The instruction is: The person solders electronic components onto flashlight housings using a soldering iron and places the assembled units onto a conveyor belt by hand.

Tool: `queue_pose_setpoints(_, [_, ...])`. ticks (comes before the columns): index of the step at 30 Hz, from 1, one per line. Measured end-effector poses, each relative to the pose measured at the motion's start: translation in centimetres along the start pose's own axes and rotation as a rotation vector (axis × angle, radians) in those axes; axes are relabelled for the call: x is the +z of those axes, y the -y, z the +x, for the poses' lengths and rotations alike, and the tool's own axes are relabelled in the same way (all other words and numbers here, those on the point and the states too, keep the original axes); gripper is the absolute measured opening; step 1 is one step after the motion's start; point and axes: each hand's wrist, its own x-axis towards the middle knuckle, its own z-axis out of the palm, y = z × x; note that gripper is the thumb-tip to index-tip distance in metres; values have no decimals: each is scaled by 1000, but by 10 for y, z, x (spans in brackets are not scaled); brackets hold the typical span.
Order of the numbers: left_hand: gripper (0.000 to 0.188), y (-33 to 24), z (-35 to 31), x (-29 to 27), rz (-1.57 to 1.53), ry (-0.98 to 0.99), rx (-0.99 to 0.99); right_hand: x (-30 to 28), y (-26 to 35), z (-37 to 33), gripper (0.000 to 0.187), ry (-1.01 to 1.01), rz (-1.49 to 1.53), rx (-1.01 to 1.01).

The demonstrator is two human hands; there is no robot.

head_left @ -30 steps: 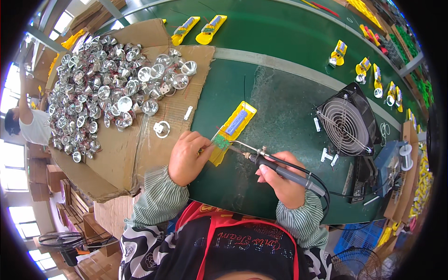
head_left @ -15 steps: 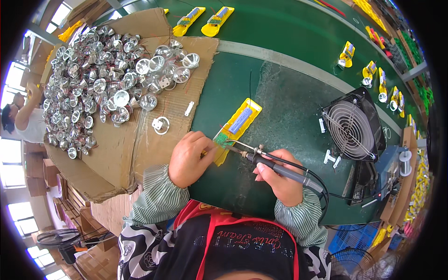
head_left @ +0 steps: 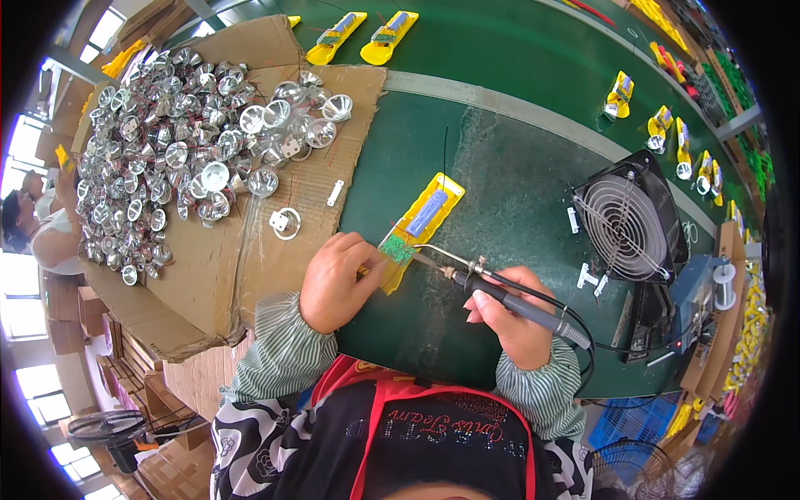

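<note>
A yellow plastic housing (head_left: 452,190) lies slanted on the green bench, with a blue-purple cylindrical battery (head_left: 428,212) in its upper part. Lower down sits a green circuit board (head_left: 395,248). My left hand (head_left: 340,279) has its fingers closed at the left edge of the housing, beside the board; the fingertips are partly hidden. In my right hand (head_left: 518,317) is a soldering iron (head_left: 518,306), gripped like a pen. A thin bent metal tube (head_left: 446,254) runs along the iron and ends near the board's right edge.
Cardboard (head_left: 287,250) on the left carries a heap of silver reflector cups (head_left: 179,154). A fan with a wire guard (head_left: 623,221) stands right, near a solder spool (head_left: 723,279). Several yellow housings (head_left: 390,37) lie on the far green surface. Another person (head_left: 57,237) works at far left.
My right hand and the soldering iron have shifted slightly right, drawing the tip back from the board. My left hand stays put. The person at far left has moved an arm, now near something yellow.
</note>
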Motion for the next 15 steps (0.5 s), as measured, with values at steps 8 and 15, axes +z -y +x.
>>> queue_pose_setpoints(8, [9, 1, -1, 0, -1, -16, 7, -5, 6, -6, 16, 5, -50, -33])
queue_pose_setpoints(15, [9, 7, -16, -21, -305, 64, -133, -10, 7, -9, 16, -25, -66, -44])
